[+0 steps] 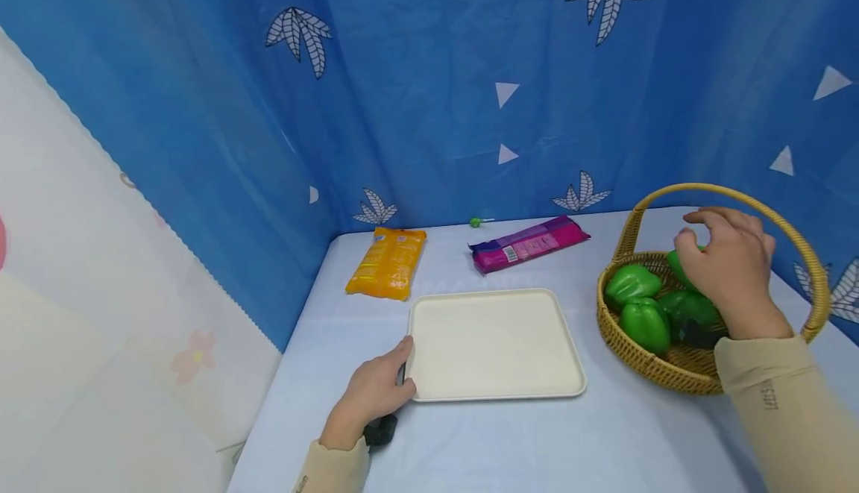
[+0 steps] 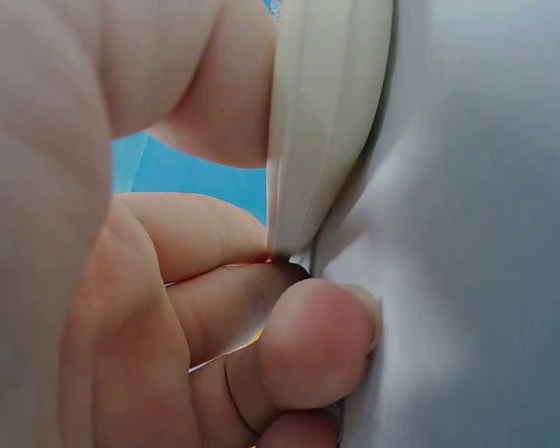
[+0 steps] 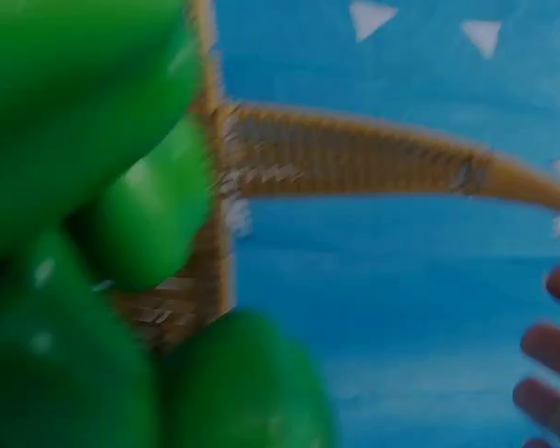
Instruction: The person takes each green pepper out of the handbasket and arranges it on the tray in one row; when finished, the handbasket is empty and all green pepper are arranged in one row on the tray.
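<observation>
The worktop [image 1: 537,441] supports a wicker basket [image 1: 678,377], right, and a cream tray [image 1: 496,347], centre. The left hand [image 1: 376,385] pinches the tray's left edge. The right hand [image 1: 731,262], thumb and fingers apart, is positioned over green peppers [image 1: 646,325] inside the basket.

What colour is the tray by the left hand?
The tray is creamy white; the head view shows it best.
</observation>
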Motion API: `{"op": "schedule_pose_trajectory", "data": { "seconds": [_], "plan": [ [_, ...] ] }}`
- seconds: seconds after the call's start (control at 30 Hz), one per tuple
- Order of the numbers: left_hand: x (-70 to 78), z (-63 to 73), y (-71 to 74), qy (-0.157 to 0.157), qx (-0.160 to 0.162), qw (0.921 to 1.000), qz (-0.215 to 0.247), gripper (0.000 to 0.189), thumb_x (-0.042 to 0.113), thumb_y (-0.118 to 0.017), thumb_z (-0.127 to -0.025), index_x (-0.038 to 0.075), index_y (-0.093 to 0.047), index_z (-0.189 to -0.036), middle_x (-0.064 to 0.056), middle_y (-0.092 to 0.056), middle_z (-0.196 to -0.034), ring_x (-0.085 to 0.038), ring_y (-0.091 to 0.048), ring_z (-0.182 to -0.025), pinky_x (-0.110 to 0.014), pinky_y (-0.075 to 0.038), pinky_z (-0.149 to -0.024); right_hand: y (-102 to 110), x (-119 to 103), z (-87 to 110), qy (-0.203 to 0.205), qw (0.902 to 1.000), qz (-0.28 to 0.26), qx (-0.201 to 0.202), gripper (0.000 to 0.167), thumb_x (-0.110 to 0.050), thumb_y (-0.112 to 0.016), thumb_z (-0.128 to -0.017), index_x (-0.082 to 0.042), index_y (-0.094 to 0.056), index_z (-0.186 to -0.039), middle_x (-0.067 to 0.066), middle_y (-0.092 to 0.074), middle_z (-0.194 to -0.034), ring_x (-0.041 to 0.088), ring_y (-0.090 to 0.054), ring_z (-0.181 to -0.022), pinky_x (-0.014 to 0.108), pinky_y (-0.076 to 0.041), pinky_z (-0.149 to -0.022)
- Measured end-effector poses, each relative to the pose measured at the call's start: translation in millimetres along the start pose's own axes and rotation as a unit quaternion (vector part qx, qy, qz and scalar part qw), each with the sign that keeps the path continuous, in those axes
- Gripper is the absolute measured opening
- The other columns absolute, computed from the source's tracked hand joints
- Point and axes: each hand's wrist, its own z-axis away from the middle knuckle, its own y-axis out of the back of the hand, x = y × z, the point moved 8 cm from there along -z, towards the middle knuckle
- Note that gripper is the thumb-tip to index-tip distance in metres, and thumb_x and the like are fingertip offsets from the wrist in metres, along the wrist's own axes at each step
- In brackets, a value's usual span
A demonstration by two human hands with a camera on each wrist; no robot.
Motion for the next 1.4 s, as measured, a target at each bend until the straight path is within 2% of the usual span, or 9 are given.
{"op": "schedule_pose_trajectory", "data": {
  "seconds": [0.13, 0.23, 0.37, 0.57, 0.8, 0.97, 1.2, 1.27, 1.4],
  "plan": [
    [-5.0, 2.4, 0.5, 0.006, 0.003, 0.9999, -0.008, 0.076, 0.024, -0.06, -0.085, 0.005, -0.042, -0.157, -0.006, -0.048, -0.158, -0.027, -0.059, -0.134, -0.046, -0.055, -0.102, -23.8, 39.0, 8.3, -0.1, 0.9934, 0.035, -0.045, 0.049, -0.026, -0.036, -0.103, 0.006, -0.057, -0.135, 0.036, -0.037, -0.152, 0.061, -0.023, -0.139, 0.076, -0.016, -0.098],
    [-5.8, 2.6, 1.2, 0.001, 0.01, 0.9999, -0.006, 0.075, 0.024, -0.059, -0.085, 0.004, -0.043, -0.156, -0.007, -0.049, -0.158, -0.027, -0.061, -0.132, -0.046, -0.055, -0.1, -36.4, 49.8, 16.7, -0.125, 0.9906, 0.029, -0.047, 0.052, -0.024, -0.038, -0.102, 0.008, -0.052, -0.14, 0.036, -0.026, -0.16, 0.061, -0.015, -0.146, 0.079, -0.015, -0.1],
    [-4.9, 1.2, 2.9, 0.001, 0.016, 0.9999, 0.0, 0.075, 0.024, -0.059, -0.086, 0.004, -0.043, -0.156, -0.007, -0.049, -0.157, -0.028, -0.061, -0.132, -0.047, -0.055, -0.102, -43.0, 52.6, 20.5, -0.125, 0.9902, 0.022, -0.058, 0.058, -0.027, -0.037, -0.102, 0.008, -0.045, -0.147, 0.034, -0.014, -0.166, 0.059, -0.006, -0.151, 0.082, -0.013, -0.103],
    [-1.8, -0.5, 3.0, 0.006, 0.019, 0.9998, 0.0, 0.073, 0.024, -0.058, -0.087, 0.005, -0.043, -0.156, -0.006, -0.049, -0.158, -0.027, -0.059, -0.135, -0.046, -0.053, -0.106, -49.9, 58.6, 25.6, -0.147, 0.9811, 0.031, -0.121, 0.064, -0.036, -0.036, -0.103, 0.008, -0.041, -0.15, 0.038, -0.003, -0.165, 0.063, -0.001, -0.149, 0.084, -0.014, -0.103],
    [1.4, -0.7, 0.6, 0.012, 0.011, 0.9999, 0.003, 0.073, 0.023, -0.058, -0.088, 0.004, -0.042, -0.157, -0.007, -0.048, -0.158, -0.028, -0.057, -0.136, -0.048, -0.051, -0.108, -45.4, 59.6, 23.9, -0.129, 0.9845, 0.07, -0.096, 0.062, -0.04, -0.037, -0.103, 0.005, -0.05, -0.143, 0.038, -0.017, -0.162, 0.065, -0.014, -0.139, 0.081, -0.021, -0.094],
    [2.1, -0.9, -1.7, 0.014, 0.002, 0.9999, 0.008, 0.074, 0.024, -0.058, -0.088, 0.005, -0.041, -0.157, -0.007, -0.047, -0.159, -0.028, -0.055, -0.138, -0.048, -0.05, -0.108, -41.9, 60.7, 22.5, -0.128, 0.9851, 0.08, -0.082, 0.057, -0.029, -0.035, -0.101, 0.007, -0.051, -0.143, 0.037, -0.024, -0.159, 0.064, -0.017, -0.135, 0.08, -0.018, -0.096],
    [2.7, 0.0, 0.0, 0.007, 0.014, 0.9999, 0.006, 0.074, 0.022, -0.059, -0.087, 0.003, -0.042, -0.156, -0.008, -0.049, -0.158, -0.028, -0.057, -0.136, -0.049, -0.051, -0.107, -48.6, 58.2, 23.1, -0.119, 0.9844, 0.068, -0.11, 0.064, 0.002, -0.045, -0.085, 0.001, -0.046, -0.15, 0.035, -0.021, -0.161, 0.065, 0.001, -0.147, 0.08, -0.009, -0.096],
    [2.0, -0.2, -0.7, 0.007, 0.012, 0.9999, 0.006, 0.074, 0.023, -0.059, -0.087, 0.004, -0.042, -0.157, -0.008, -0.048, -0.158, -0.028, -0.057, -0.137, -0.049, -0.051, -0.107, -48.9, 56.9, 23.9, -0.115, 0.9847, 0.068, -0.112, 0.068, 0.005, -0.047, -0.083, -0.001, -0.045, -0.151, 0.034, -0.021, -0.162, 0.065, -0.003, -0.146, 0.079, -0.011, -0.096],
    [1.0, -1.2, -2.3, 0.013, 0.004, 0.9999, 0.01, 0.074, 0.025, -0.058, -0.087, 0.005, -0.041, -0.157, -0.007, -0.047, -0.159, -0.028, -0.055, -0.138, -0.049, -0.05, -0.108, -46.8, 52.8, 24.7, -0.096, 0.9877, 0.073, -0.099, 0.065, 0.0, -0.043, -0.09, -0.004, -0.042, -0.155, 0.034, -0.024, -0.161, 0.066, -0.018, -0.138, 0.077, -0.019, -0.092]
  ]
}}
